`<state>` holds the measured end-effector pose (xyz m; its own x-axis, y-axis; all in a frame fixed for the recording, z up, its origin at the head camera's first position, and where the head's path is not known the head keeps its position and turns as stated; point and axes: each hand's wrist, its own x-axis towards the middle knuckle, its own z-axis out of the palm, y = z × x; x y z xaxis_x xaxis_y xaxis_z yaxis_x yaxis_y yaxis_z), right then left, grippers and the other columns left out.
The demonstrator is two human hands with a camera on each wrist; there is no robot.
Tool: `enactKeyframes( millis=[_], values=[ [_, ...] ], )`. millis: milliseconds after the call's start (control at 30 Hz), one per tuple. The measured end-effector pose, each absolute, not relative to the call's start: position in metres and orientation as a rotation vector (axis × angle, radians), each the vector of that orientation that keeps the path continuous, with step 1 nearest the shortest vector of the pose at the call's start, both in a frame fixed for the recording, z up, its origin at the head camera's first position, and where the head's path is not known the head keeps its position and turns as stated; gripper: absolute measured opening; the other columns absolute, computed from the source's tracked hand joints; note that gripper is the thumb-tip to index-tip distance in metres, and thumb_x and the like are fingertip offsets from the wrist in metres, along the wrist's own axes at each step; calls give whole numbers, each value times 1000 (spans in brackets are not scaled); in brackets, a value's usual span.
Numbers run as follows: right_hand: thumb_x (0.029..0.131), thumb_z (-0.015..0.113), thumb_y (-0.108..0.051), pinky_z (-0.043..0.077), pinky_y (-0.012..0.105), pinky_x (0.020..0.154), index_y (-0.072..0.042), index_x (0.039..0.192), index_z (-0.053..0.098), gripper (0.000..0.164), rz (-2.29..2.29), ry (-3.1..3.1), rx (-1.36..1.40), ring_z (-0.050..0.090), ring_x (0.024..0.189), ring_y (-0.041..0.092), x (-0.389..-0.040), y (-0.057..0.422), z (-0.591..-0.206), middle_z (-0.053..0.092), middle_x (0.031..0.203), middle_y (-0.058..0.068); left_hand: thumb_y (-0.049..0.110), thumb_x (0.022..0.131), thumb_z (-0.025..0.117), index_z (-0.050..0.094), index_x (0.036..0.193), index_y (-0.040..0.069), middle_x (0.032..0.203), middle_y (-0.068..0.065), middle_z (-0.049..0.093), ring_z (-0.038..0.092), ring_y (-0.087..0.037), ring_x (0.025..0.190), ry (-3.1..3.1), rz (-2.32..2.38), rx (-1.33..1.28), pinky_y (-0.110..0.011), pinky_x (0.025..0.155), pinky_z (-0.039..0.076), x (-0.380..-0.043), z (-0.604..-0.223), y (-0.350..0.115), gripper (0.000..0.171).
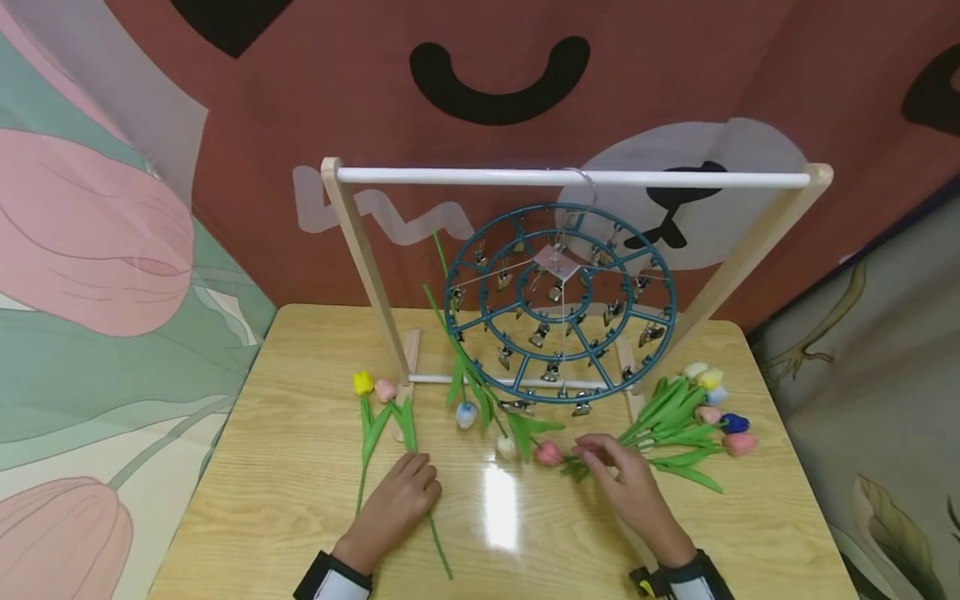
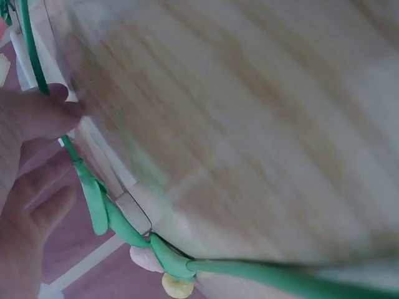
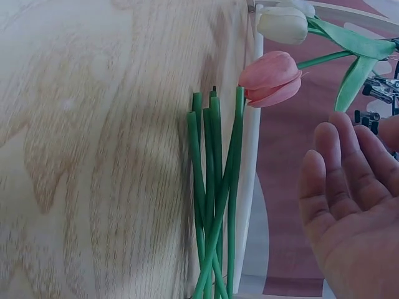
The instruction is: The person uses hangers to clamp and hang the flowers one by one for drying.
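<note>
From where I stand, the person's left hand (image 1: 401,496) is low over the worktop (image 1: 255,517), its fingers curled and the thumb closed in, pinching the green stem of a pink tulip (image 1: 386,391). That bloom points away beyond the knuckles, and the stem's tail comes out on the near side. Just left of this hand lies a yellow tulip (image 1: 363,383). The right hand (image 1: 626,487) has nothing in it: its fingers are loosely extended, palm showing, near the stem ends of a bunch of tulips (image 1: 678,425) whose blooms fan out to its right. Ahead, between the hands, a round teal clip hanger (image 1: 555,401) hangs from a white rail (image 1: 465,177). Below its rim hang a blue tulip (image 1: 467,414), a white tulip (image 1: 507,447) and a coral tulip (image 1: 549,453), the coral one nearest the right fingers.
</note>
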<state>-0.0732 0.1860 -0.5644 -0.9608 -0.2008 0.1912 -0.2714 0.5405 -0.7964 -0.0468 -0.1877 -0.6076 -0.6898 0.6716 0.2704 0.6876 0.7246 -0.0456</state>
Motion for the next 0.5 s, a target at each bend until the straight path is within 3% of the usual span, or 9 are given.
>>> enactKeyframes(
  millis=[133, 300, 500],
  values=[
    [104, 61, -7, 62, 26, 77, -4, 118, 69, 17, 1406, -2693, 430, 71, 90, 8, -72, 186, -564, 78, 105, -2, -7, 83, 69, 73, 89, 7, 98, -6, 71, 68, -24, 107, -2565, -153, -1083, -39, 104, 57, -47, -601, -184, 15],
    [103, 62, -7, 63, 27, 79, -7, 118, 69, 17, 1384, -2699, 435, 70, 92, 5, -70, 185, -556, 78, 105, -4, 2, 103, 41, 74, 108, 3, 109, -10, 73, 70, -26, 110, -2407, -265, -1075, -39, 105, 58, -51, -573, -171, 33],
    [100, 64, -1, 63, 28, 79, -8, 115, 70, 17, 1381, -2662, 506, 72, 92, 12, -66, 177, -547, 77, 106, 3, 4, 111, 37, 73, 114, -2, 111, -13, 74, 72, -26, 104, -2212, -491, -1020, -35, 97, 62, -56, -523, -152, 37]
  ],
)
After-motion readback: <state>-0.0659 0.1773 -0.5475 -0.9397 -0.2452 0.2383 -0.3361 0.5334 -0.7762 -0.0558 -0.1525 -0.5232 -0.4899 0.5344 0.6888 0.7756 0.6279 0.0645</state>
